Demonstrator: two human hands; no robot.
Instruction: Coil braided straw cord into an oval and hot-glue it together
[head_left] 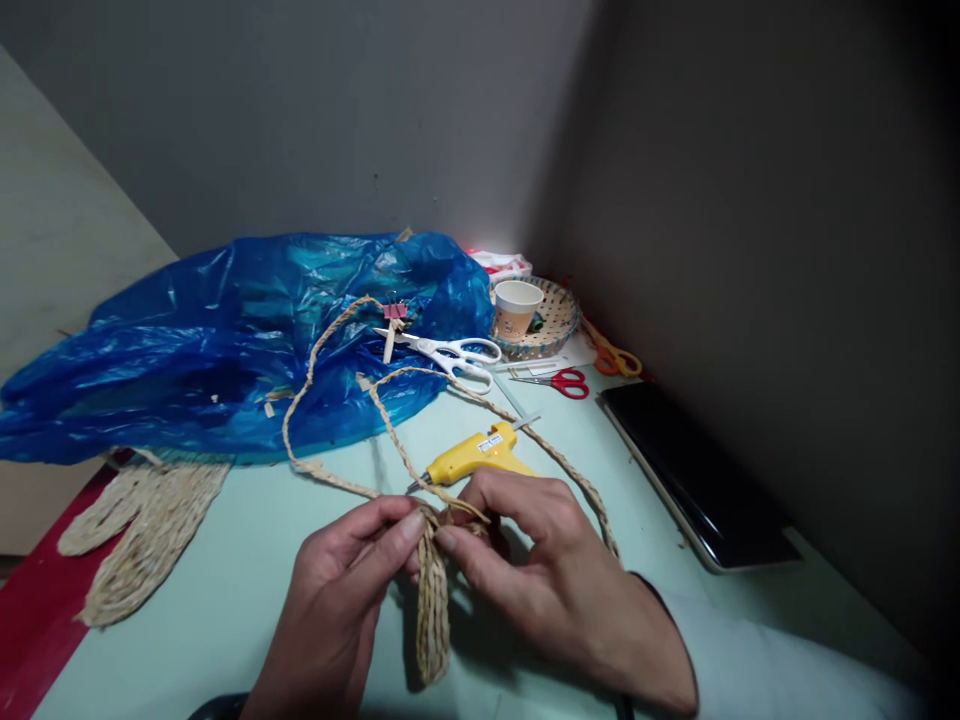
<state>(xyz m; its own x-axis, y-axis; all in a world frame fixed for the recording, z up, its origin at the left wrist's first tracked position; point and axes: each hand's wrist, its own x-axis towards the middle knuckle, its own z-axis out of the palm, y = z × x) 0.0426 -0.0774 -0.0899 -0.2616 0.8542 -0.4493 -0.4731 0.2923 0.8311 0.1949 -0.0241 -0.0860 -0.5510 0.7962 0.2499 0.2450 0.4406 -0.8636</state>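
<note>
Between my two hands hangs a small woven straw piece (432, 610), made of braid rows laid side by side. My left hand (345, 580) pinches its upper end from the left. My right hand (536, 560) has thumb and fingers closed on the braided straw cord (397, 440) at the same end; the exact grip is partly hidden by the fingers. One length of cord loops left and up to a pink binder clip (395, 312); another runs behind my right hand. Just beyond my hands lies a yellow glue gun (476, 455), its nozzle pointing left.
A blue plastic bag (247, 350) fills the back left, with white scissors (457, 355) at its edge. Red scissors (562, 382), orange scissors (615, 355) and a basket (559, 320) with a paper cup (516, 310) stand behind. A black tablet-like slab (697, 480) lies right; woven straw (150, 530) lies left.
</note>
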